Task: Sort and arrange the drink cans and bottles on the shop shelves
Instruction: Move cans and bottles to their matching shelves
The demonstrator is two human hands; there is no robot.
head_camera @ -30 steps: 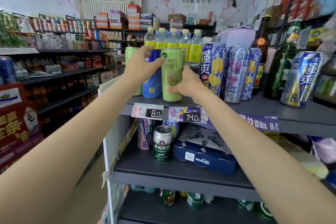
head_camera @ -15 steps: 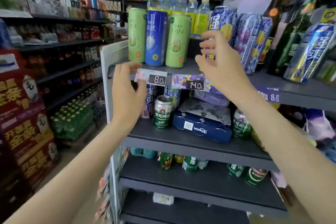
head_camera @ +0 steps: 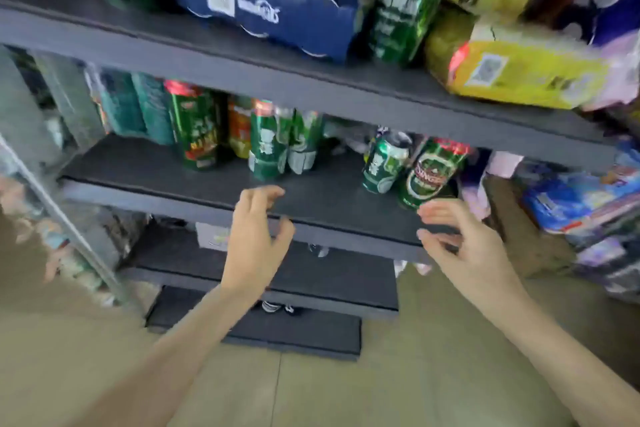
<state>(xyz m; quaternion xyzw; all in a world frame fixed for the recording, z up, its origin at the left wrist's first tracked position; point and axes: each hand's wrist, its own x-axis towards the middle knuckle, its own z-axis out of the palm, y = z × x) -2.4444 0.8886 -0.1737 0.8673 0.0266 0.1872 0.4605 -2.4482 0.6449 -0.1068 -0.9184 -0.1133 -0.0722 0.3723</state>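
Observation:
The view is blurred by motion and looks down at a lower dark shelf. Several green cans stand on it: a group left of centre and two cans near the right end, one a smaller green can. My left hand hovers at the shelf's front edge, fingers loosely curved, holding nothing. In front of the two right cans, my right hand is spread and holds nothing either. Neither hand touches a can.
On the shelf above sit a blue multipack, a tall green can and a yellow pack. Two more dark shelves lie below. Packaged goods are piled at the right. Beige floor is underneath.
The view has dropped from the top shelf with the tall cans to the lower shelves. Both hands have let go of the top cans and come down to the lower shelf edge.

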